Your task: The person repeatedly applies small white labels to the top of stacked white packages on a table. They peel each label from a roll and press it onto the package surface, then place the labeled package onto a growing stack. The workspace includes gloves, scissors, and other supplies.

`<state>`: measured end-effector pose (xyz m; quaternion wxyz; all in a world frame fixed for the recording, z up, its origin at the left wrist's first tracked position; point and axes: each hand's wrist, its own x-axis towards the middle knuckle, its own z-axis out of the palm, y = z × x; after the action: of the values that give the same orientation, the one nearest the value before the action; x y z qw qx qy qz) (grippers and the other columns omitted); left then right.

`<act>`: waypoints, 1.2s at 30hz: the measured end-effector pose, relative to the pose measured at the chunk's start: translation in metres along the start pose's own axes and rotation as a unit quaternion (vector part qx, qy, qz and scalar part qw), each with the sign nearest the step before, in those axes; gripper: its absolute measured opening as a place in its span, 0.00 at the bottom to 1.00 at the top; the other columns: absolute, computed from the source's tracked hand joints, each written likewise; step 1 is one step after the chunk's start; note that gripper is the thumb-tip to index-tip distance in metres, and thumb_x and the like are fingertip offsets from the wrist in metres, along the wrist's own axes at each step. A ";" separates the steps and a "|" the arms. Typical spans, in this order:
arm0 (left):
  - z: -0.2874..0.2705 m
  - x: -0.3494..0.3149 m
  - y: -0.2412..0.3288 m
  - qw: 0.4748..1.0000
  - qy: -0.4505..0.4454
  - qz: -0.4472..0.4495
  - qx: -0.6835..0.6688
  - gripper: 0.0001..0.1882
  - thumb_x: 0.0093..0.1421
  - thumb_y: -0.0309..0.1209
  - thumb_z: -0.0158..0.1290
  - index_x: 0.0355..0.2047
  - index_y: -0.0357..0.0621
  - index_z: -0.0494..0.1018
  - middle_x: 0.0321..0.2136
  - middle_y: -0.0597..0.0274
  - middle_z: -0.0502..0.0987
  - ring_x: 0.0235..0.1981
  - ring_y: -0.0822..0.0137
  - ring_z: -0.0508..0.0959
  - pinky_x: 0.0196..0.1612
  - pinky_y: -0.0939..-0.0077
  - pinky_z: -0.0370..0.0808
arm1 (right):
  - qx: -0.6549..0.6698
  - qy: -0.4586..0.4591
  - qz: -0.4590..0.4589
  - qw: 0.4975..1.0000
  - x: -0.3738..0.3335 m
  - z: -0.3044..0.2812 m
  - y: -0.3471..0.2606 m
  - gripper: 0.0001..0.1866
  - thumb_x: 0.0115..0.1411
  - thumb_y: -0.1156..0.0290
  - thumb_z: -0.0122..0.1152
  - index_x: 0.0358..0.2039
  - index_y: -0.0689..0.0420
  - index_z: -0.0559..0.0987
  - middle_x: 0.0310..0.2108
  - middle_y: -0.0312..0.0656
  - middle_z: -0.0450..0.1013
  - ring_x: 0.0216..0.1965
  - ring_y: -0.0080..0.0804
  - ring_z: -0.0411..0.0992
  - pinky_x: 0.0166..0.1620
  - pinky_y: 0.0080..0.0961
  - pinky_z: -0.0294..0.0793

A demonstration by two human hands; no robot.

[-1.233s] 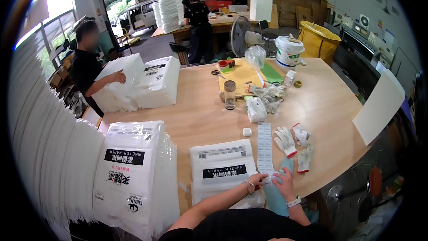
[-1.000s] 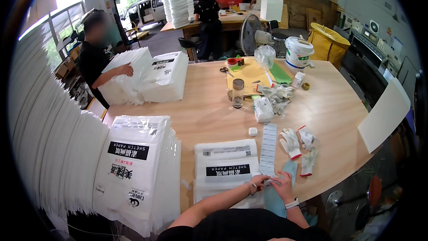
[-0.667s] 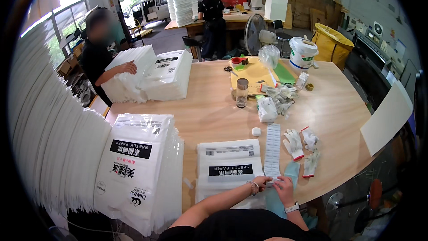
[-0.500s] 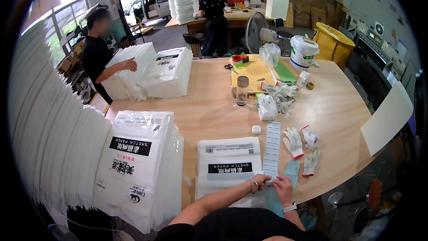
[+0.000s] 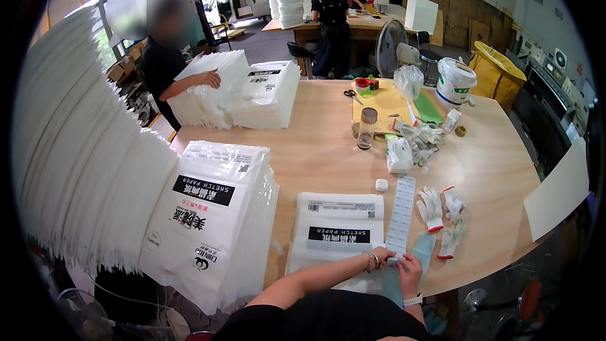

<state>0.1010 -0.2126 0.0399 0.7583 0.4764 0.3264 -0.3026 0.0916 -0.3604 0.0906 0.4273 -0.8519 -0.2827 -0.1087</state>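
A long strip of printed labels (image 5: 401, 208) lies lengthwise on the table, beside a white packet of sketch paper (image 5: 341, 215). At the strip's near end my left hand (image 5: 380, 257) comes in from the left, its fingers pinched together on the strip. My right hand (image 5: 410, 269) meets it from the right, thumb and fingertips closed on the same end. Whether a single label is between the fingertips is too small to make out. Pale blue sheet material (image 5: 423, 249) lies beneath and beside my right hand.
White work gloves (image 5: 430, 208) lie right of the strip, a small white case (image 5: 381, 185) beyond it. Tall stacks of packets (image 5: 208, 215) stand at left. Farther off are a clear cup (image 5: 367, 127), scissors (image 5: 350, 93) and a bucket (image 5: 455, 81). A co-worker (image 5: 165, 66) handles packets at far left.
The whole view has shifted, so things on the table appear farther right. My hands stay together at the strip's near end. The co-worker leans closer to the far packets.
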 end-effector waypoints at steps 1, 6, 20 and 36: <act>-0.001 0.006 0.000 1.000 -0.005 0.005 0.002 0.20 0.51 0.43 0.52 0.10 0.51 0.58 0.06 0.72 0.54 0.04 0.78 0.52 0.07 0.82 0.47 | -0.002 0.000 -0.010 1.000 -0.001 0.001 0.004 0.07 0.38 0.78 0.60 0.23 0.59 0.76 0.30 0.41 0.70 0.35 0.38 0.66 0.39 0.30 0.65; -0.004 0.018 -0.007 0.999 -0.030 -0.012 0.008 0.21 0.51 0.43 0.51 0.09 0.52 0.57 0.05 0.72 0.53 0.04 0.77 0.53 0.07 0.80 0.49 | -0.051 -0.020 -0.023 0.998 -0.002 -0.002 0.003 0.06 0.39 0.77 0.60 0.22 0.57 0.75 0.30 0.39 0.70 0.35 0.38 0.66 0.40 0.31 0.62; -0.045 -0.043 -0.004 0.901 0.111 0.288 0.306 0.15 0.53 0.36 0.47 0.38 0.41 0.68 0.34 0.60 0.73 0.26 0.64 0.72 0.25 0.73 0.70 | 0.303 -0.065 0.201 0.929 0.047 -0.009 -0.035 0.03 0.49 0.78 0.56 0.26 0.63 0.73 0.22 0.33 0.69 0.25 0.14 0.64 0.29 0.12 0.64; -0.233 -0.086 -0.003 0.647 0.434 0.327 0.534 0.21 0.46 0.28 0.45 0.44 0.44 0.64 0.52 0.62 0.59 0.43 0.59 0.62 0.50 0.70 0.61 | 0.250 -0.272 0.119 0.922 0.125 0.264 -0.059 0.07 0.47 0.74 0.58 0.25 0.64 0.74 0.20 0.37 0.72 0.22 0.19 0.68 0.28 0.16 0.67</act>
<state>-0.0013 0.0130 0.0281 0.1935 0.9517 0.2229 0.0849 0.1450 -0.0750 0.0222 0.5429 -0.7416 -0.3023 0.2530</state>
